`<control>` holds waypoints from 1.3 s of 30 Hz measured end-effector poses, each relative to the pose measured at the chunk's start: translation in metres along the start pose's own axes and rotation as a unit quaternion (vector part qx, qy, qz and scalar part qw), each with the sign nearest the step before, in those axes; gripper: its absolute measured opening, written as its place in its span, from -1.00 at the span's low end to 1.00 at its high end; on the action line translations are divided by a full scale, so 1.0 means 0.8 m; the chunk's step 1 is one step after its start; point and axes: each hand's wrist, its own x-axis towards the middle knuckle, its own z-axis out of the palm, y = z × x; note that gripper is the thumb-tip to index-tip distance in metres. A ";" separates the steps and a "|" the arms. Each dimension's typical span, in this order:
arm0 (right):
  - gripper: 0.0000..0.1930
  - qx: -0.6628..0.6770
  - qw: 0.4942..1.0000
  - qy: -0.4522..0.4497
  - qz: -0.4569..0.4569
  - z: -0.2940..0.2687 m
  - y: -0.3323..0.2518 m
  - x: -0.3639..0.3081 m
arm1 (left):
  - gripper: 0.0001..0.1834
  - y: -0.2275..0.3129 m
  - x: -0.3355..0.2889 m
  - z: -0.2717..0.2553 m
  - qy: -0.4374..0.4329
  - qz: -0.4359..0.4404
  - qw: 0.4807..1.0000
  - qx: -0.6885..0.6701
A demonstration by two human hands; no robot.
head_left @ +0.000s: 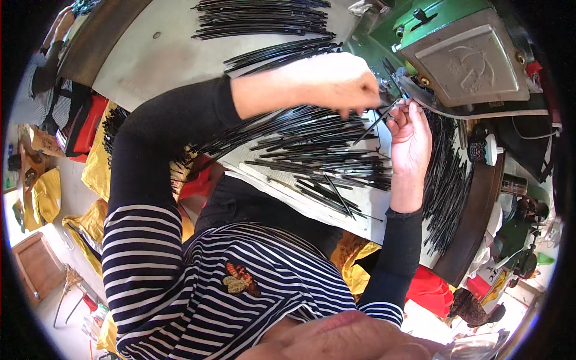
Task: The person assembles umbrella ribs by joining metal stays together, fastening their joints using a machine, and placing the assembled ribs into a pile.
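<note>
Beside a green machine (384, 36), my right hand (413, 141) is raised with its palm showing. Its thumb and fingertips are closed on a thin black rod (375, 127) that slants down to the left. My left hand (336, 81) reaches across from the left, its fingers curled and slightly blurred. What those fingers grip, if anything, is hidden. Both hands are close together at the machine's near side. Under my left forearm lies a loose pile of similar black rods (312, 144), and a further heap of rods (447, 180) lies right of my right wrist.
The machine's grey metal cover (474, 66) stands above my right hand. Bundled black rods (264, 18) lie farther back on the pale tabletop (144, 54). A brown edge (471, 225) bounds the table at right, with a spool-like white and dark object (485, 149) beside it.
</note>
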 end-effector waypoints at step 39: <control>-0.71 -0.272 0.948 -0.134 0.095 0.043 -0.019 -0.025 | -0.71 -0.020 0.010 -0.016 0.168 0.115 0.963 0.178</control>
